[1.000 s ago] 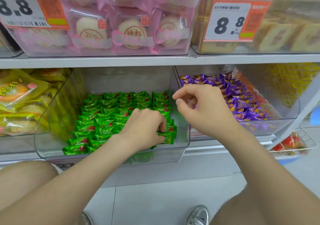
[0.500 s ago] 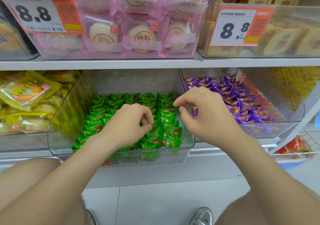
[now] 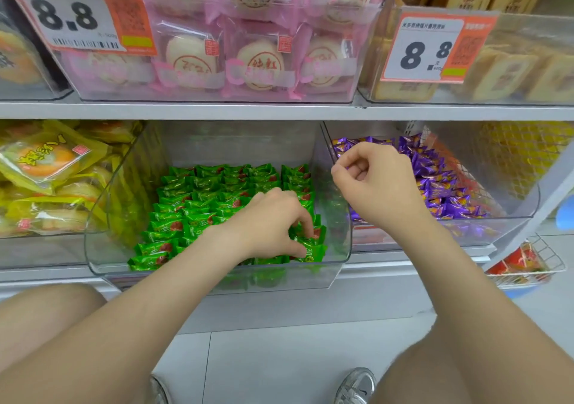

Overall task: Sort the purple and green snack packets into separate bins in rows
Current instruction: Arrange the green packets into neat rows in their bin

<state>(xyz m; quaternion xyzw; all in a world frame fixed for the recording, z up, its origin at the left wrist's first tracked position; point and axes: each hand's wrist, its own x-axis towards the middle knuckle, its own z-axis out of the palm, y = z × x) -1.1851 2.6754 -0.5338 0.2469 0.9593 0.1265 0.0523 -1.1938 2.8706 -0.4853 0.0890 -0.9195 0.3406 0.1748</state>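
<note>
Green snack packets [image 3: 198, 205] lie in neat rows inside a clear bin [image 3: 217, 276] on the lower shelf. My left hand [image 3: 270, 223] reaches into that bin's front right corner, where its thumb and fingertips pinch a green packet [image 3: 312, 248]. Purple snack packets [image 3: 441, 180] fill the neighbouring clear bin [image 3: 512, 226] to the right. My right hand [image 3: 379, 186] hovers above the wall between the two bins. Its fingers are curled, with nothing visible in them.
A bin of yellow packets [image 3: 46, 180] stands to the left. The shelf above [image 3: 279, 111] carries pink-wrapped pastries [image 3: 257, 59], brown cakes and two 8.8 price tags. A wire basket [image 3: 528, 264] hangs low on the right. My knees and shoes are over the grey floor.
My left hand went from the middle of the green rows to the front right corner and closed on a packet. My right hand drifted right, toward the purple bin, curling tighter.
</note>
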